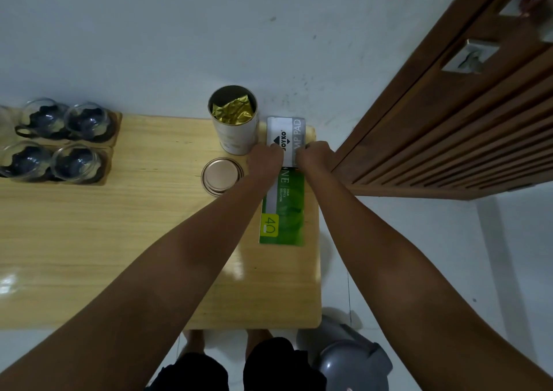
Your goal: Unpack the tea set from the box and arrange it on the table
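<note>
Head view: glass cups (pixel 57 142) sat at nine o'clock on the table (pixel 134 241), tin (pixel 234 119) and lid (pixel 222 175) near centre. Left hand (pixel 264 158) and right hand (pixel 314 154) gripped the white box (pixel 285 139) from either side, equally near; long axis ran twelve to six. Read "JOYKO", "PAD"; green pack (pixel 282 211) at six showed "40".

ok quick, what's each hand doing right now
Left hand: closed on the near edge of the white box.
Right hand: closed on the same box edge, from the right.
</note>
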